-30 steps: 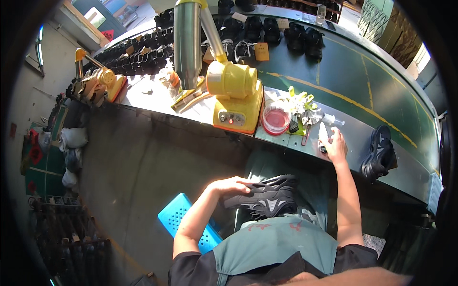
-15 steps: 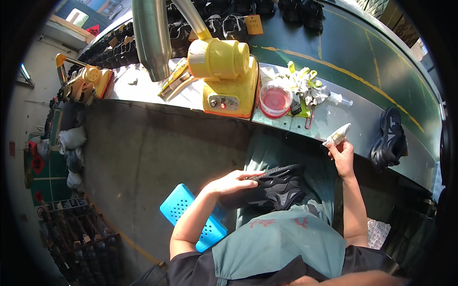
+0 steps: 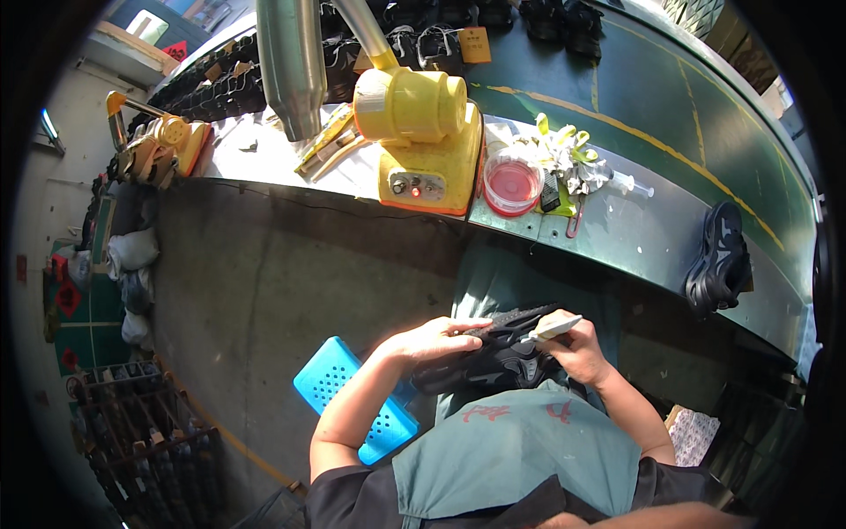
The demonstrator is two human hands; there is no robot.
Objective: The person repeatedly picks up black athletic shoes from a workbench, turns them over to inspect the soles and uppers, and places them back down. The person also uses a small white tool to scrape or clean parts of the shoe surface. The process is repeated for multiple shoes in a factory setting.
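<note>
Position of the hands at a shoe. A black sneaker (image 3: 480, 370) lies on its side in the person's lap, against the green apron (image 3: 520, 441) and off the near edge of the counter (image 3: 652, 238). The left grip (image 3: 441, 339) closes over the sneaker's left portion, with fingers along its upper side and thumb beneath. The right grip (image 3: 564, 339) pinches a slim white pointed tool (image 3: 558, 327), the tip of which meets or nearly meets the sneaker's side; contact cannot be told. Along the counter's near edge stand a yellow machine (image 3: 432, 163) and, just to its right, a clear tub (image 3: 511, 212) of pink liquid. A syringe (image 3: 630, 183) lies farther right, and a second sneaker (image 3: 718, 260) rests toward the counter's right end. Beside the left forearm, below counter level, sits a blue perforated box (image 3: 326, 375).
</note>
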